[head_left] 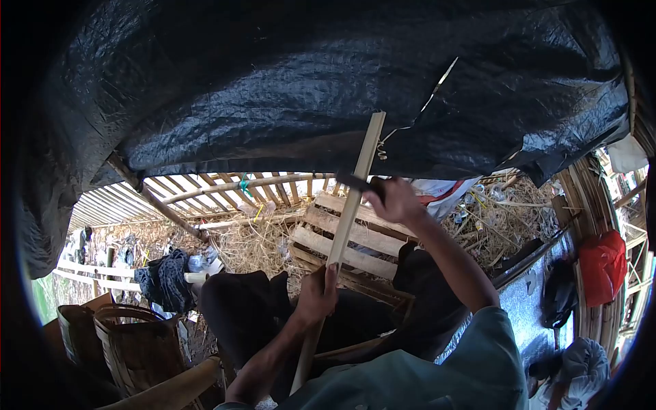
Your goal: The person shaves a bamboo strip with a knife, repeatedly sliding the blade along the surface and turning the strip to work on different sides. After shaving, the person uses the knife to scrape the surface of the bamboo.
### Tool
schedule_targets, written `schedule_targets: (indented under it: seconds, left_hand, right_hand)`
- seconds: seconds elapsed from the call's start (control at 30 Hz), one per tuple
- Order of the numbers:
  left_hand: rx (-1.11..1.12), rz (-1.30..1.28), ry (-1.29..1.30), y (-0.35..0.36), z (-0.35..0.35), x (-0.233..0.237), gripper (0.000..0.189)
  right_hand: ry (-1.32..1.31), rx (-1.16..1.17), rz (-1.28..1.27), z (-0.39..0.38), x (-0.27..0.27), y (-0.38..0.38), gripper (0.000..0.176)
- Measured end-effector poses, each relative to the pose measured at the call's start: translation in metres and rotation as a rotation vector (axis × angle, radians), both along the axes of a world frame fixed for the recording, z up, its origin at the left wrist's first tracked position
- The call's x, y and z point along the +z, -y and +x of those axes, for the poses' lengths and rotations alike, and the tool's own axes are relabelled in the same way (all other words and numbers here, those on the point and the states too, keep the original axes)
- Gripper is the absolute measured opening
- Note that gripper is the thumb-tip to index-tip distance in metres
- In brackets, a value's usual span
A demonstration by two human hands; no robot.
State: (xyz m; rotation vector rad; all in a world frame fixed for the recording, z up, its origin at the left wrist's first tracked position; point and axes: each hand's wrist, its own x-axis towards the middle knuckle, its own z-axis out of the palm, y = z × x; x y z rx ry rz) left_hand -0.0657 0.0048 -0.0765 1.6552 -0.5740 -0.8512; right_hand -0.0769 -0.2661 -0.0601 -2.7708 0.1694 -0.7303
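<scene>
Strip: long pale bamboo strip (pixel 367 147), tilted upright, running through the left grip.
Left hand (pixel 318 294): clenched round the strip's middle.
Right hand (pixel 396 201): arm outstretched, clenched on dark knife (pixel 354 182) laid across the strip.

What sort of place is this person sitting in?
Probably a makeshift rural work shelter: a black tarp roof overhead, straw beside a bamboo slat fence, and a woven basket. The left hand holds a bamboo strip, the right hand a knife.

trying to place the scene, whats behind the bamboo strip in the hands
Behind the bamboo strip a slatted wooden pallet and straw, black tarp above. The strip hides part of the slats.
</scene>
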Motion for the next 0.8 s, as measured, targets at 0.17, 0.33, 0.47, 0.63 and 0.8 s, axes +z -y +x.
schedule_targets:
  seconds: [0.17,0.33,0.47,0.63,0.8]
  left_hand:
    - [-0.110,-0.019,-0.096,-0.004,-0.022,0.006,0.044]
    - [-0.019,-0.026,-0.149,-0.004,-0.004,-0.002,0.042]
    - [-0.016,0.000,-0.139,-0.002,-0.005,-0.001,0.041]
    - [-0.010,-0.027,-0.065,-0.002,-0.006,0.001,0.039]
    - [0.002,-0.060,-0.084,0.000,-0.009,-0.004,0.039]
  right_hand:
    - [0.045,-0.844,0.472,0.006,-0.018,0.164,0.080]
    - [0.089,-0.775,0.863,-0.004,-0.042,0.166,0.079]
    - [0.108,-0.354,1.053,0.015,-0.015,0.108,0.063]
    - [0.213,-0.225,0.511,0.026,0.017,0.045,0.059]
    - [-0.067,-0.307,0.476,0.013,0.035,0.032,0.064]
